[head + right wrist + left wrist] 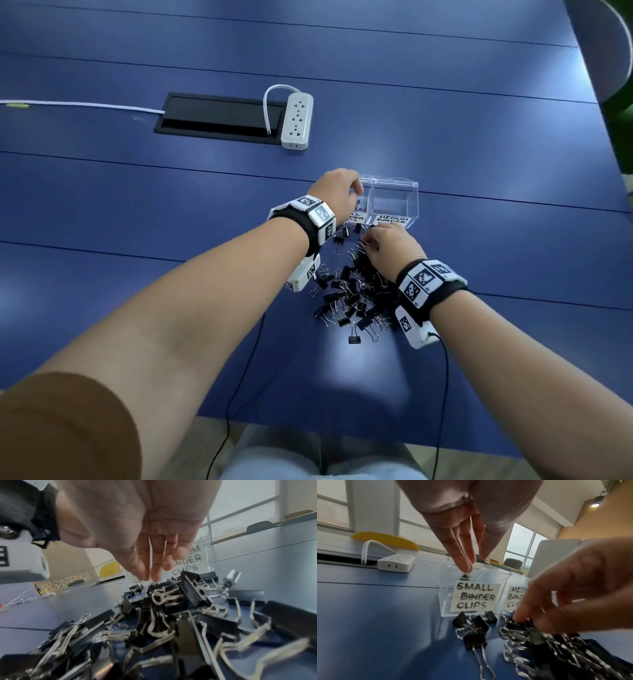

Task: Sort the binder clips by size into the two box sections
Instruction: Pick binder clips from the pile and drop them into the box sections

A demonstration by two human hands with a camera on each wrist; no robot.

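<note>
A clear two-section box (394, 192) stands on the blue table, labelled "SMALL BINDER CLIPS" (474, 597) on the left and "MEDIUM BINDER CLIPS" (392, 221) on the right. My left hand (474, 566) hovers over the small section, fingers pointing down and thumb apart. A small black clip (464, 576) is blurred just under its fingertips. A pile of black binder clips (352, 294) lies in front of the box. My right hand (368, 241) reaches into the pile's far end, and its thumb and fingertips (518, 618) pinch a clip there.
A white power strip (297, 120) lies beside a black cable hatch (219, 118) farther back, with a white cable (85, 104) running left. Thin black wrist-camera cables (239, 377) trail over the table's near edge. A few loose clips (474, 626) lie against the small section's front.
</note>
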